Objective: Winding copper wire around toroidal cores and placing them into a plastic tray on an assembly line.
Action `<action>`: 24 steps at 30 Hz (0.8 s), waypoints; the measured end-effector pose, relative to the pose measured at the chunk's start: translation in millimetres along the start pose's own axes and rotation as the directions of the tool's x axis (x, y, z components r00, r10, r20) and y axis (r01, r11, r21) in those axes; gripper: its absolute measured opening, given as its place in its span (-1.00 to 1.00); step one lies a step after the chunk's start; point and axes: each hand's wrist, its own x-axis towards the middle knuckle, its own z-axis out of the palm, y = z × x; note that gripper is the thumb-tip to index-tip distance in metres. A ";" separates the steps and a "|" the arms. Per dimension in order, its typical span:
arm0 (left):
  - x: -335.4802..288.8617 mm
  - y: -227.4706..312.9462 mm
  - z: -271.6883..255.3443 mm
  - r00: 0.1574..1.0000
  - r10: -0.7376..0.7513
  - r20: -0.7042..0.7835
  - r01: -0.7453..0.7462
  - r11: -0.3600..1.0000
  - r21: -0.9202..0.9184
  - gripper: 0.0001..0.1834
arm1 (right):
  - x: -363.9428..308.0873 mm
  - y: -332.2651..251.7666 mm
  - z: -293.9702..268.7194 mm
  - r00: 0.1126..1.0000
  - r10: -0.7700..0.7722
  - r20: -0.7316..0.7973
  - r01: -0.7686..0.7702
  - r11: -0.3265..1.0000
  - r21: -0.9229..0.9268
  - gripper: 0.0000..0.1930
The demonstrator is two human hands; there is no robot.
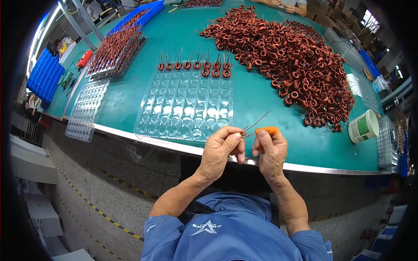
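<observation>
My left hand [221,147] is closed, thumb against index finger, on a small copper-wire coil [243,132] mostly hidden by the fingers. Thin wire leads [260,120] stick out of it, one long one slanting up to the right. My right hand [271,152] pinches at the lower leads with thumb and index finger; an orange finger cot [267,129] covers that index finger. Both hands are above the table's front edge. Just beyond my left hand lies a clear plastic tray [174,123] with round pockets. Several red-brown ring coils [187,65] stand in its far rows, leads upward.
A large heap of ring coils [296,65] covers the green table's [126,98] right side. Filled stacked trays [114,54], an empty tray [88,104] and a blue bin [141,17] are at left. A white-green bucket [364,126] tilts at right. Another person's hands show across the table.
</observation>
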 end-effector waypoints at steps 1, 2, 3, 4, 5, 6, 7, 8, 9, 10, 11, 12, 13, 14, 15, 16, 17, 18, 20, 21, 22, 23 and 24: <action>0.8 0.1 -0.9 1.000 -0.002 0.004 0.002 1.000 0.017 -0.78 | -0.3 1.1 0.1 0.998 0.039 -0.040 -0.038 0.999 0.025 -0.79; 0.9 -0.5 -2.7 1.000 -0.002 0.004 0.002 1.000 0.018 -0.78 | 2.6 -0.2 -1.5 0.998 0.013 -0.061 -0.012 1.000 0.017 -0.77; 1.2 -1.2 -5.1 1.000 -0.005 0.017 0.004 0.999 0.034 -0.77 | 1.8 -1.8 -0.9 0.998 0.013 -0.060 -0.012 1.000 0.018 -0.77; 1.4 -1.0 -6.6 1.000 -0.008 0.030 0.006 0.999 0.050 -0.76 | 0.2 -4.6 0.2 0.994 -0.058 -0.097 0.052 0.997 -0.064 -0.76; 1.0 -0.5 -6.0 0.999 -0.011 0.030 0.009 0.999 0.048 -0.76 | -2.7 -7.0 -0.2 0.983 -0.129 -0.130 0.109 0.983 -0.150 -0.75; 0.3 1.2 -4.7 0.999 0.027 0.029 -0.031 0.993 0.111 -0.73 | -5.1 -9.1 -3.4 0.986 -0.156 -0.058 0.141 0.970 -0.198 -0.72; -0.1 2.4 -3.7 0.997 0.066 0.030 -0.070 0.982 0.173 -0.70 | -5.5 -11.2 -3.0 0.985 -0.171 0.001 0.165 0.953 -0.256 -0.71; -0.2 3.5 -3.6 0.997 0.068 0.030 -0.072 0.982 0.175 -0.70 | -4.7 -13.0 -1.7 0.981 -0.184 0.064 0.195 0.931 -0.309 -0.69; -0.4 4.5 -3.5 0.997 0.065 0.048 -0.076 0.960 0.270 -0.70 | -2.6 -14.0 -1.1 0.975 -0.203 0.093 0.224 0.891 -0.394 -0.70; -0.6 5.5 -3.6 0.996 0.061 0.065 -0.081 0.928 0.363 -0.69 | -0.4 -16.0 0.0 0.974 -0.204 0.097 0.226 0.892 -0.392 -0.70; 0.6 4.7 -3.5 0.995 0.073 0.075 -0.097 0.911 0.401 -0.69 | 2.6 -18.3 1.7 0.967 -0.211 0.140 0.252 0.849 -0.464 -0.73; 1.3 6.7 -3.8 0.992 0.092 0.089 -0.123 0.876 0.466 -0.68 | 5.1 -20.8 3.7 0.959 -0.214 0.184 0.281 0.800 -0.531 -0.76; 1.9 9.2 -4.8 0.988 0.111 0.103 -0.149 0.837 0.527 -0.67 | 7.3 -23.5 5.4 0.957 -0.215 0.193 0.286 0.801 -0.526 -0.76; 2.6 9.7 -7.8 0.987 0.125 0.102 -0.161 0.801 0.576 -0.65 | 8.9 -26.6 7.2 0.967 -0.163 0.196 0.244 0.813 -0.528 -0.78; 3.1 11.6 -9.5 0.987 0.132 0.094 -0.163 0.799 0.578 -0.65 | 10.7 -30.2 9.7 0.974 -0.111 0.198 0.202 0.823 -0.531 -0.81; 3.7 14.2 -11.2 0.986 0.131 0.102 -0.166 0.797 0.580 -0.64 | 13.2 -35.1 13.5 0.969 -0.089 0.230 0.203 0.819 -0.538 -0.83; 4.6 17.2 -13.0 0.985 0.128 0.113 -0.170 0.797 0.580 -0.64 | 16.3 -37.8 15.1 0.967 -0.090 0.238 0.208 0.818 -0.537 -0.83; 4.7 22.7 -14.7 0.985 0.134 0.113 -0.175 0.779 0.602 -0.59 | 19.8 -39.7 16.0 0.954 -0.092 0.287 0.240 0.810 -0.536 -0.84; 9.2 19.3 -23.4 0.895 0.420 0.150 -0.402 0.614 0.679 -0.53 | 31.3 -43.3 19.2 0.922 -0.151 0.356 0.345 0.736 -0.582 -0.87; 12.1 20.1 -36.7 0.847 0.499 0.184 -0.427 0.431 0.795 -0.48 | 41.8 -46.9 23.5 0.910 -0.181 0.372 0.382 0.711 -0.590 -0.87; 15.1 22.5 -47.7 0.793 0.574 0.205 -0.415 0.261 0.872 -0.50 | 54.4 -52.3 30.5 0.897 -0.211 0.389 0.420 0.684 -0.597 -0.88; 19.6 26.0 -53.5 0.731 0.635 0.249 -0.389 0.089 0.917 -0.52 | 69.1 -60.7 38.6 0.887 -0.228 0.401 0.448 0.632 -0.632 -0.89; 19.1 29.6 -55.7 0.755 0.623 0.204 -0.332 0.094 0.939 -0.57 | 86.0 -63.5 47.6 0.873 -0.240 0.426 0.476 0.617 -0.627 -0.88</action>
